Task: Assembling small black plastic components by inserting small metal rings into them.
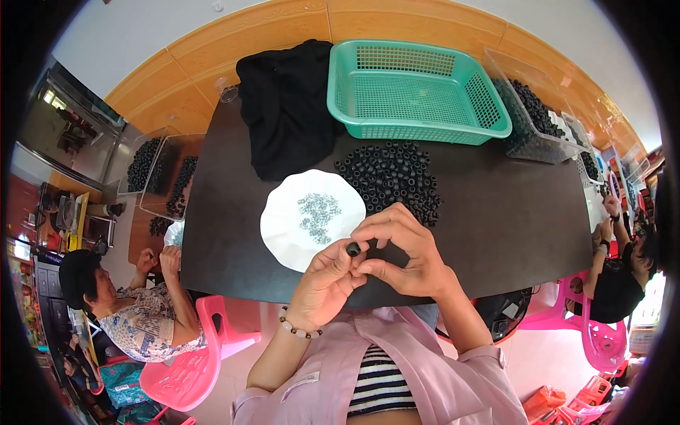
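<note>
Just in front of my chest, over the table's near edge, my left hand point(331, 266) pinches a small black barrel-shaped piece point(353, 249) between thumb and fingers. From the other side my right hand point(405, 251) curls in, its thumb and fingertips bent close to that piece. What those right fingertips hold, if anything, is hidden. Beyond my hands, a white wavy-edged plate point(281, 225) bears many tiny clear pieces point(319, 212). A heap of small black ring-like pieces point(393, 177) lies beside the plate, on the dark table point(496, 219).
A green basket point(418, 131) and a black cloth point(287, 106) lie at the back. Clear bins point(531, 142) of black pieces stand at the far right; other bins point(159, 170) stand at left. People sit on both sides, near pink chairs point(191, 361).
</note>
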A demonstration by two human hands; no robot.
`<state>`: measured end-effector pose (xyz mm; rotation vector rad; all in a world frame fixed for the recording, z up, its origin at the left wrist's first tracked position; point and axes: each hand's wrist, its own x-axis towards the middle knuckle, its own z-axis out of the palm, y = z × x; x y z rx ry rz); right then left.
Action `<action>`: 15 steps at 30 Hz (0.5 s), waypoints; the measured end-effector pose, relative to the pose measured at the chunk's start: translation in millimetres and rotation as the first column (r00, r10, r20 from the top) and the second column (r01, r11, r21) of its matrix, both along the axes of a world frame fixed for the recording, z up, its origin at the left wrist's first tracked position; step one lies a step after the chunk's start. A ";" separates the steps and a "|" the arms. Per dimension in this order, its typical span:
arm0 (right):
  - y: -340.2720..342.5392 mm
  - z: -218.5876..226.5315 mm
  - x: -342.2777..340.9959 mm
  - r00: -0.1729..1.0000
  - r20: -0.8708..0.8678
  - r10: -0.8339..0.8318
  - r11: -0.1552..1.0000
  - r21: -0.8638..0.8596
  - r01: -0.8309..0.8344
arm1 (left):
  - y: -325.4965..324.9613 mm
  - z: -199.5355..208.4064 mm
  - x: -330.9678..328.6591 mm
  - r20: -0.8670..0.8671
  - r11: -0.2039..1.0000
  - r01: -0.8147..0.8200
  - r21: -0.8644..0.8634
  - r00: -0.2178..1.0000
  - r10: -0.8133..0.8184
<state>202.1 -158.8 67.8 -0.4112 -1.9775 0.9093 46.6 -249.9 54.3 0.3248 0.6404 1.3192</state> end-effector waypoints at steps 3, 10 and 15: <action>-1.8 -1.4 -0.9 1.000 0.009 0.020 0.998 -0.061 -0.019 | -3.4 -8.6 -1.6 0.066 0.998 0.069 0.001 0.995 -0.069; -5.6 -9.7 0.8 0.993 0.067 0.094 0.985 -0.151 -0.083 | -11.7 -31.2 -2.8 0.223 0.993 0.106 -0.053 0.970 -0.092; -11.4 -17.3 1.7 0.988 0.074 0.138 0.967 -0.224 -0.118 | -18.0 -33.1 0.8 0.178 0.993 0.083 -0.082 0.982 -0.067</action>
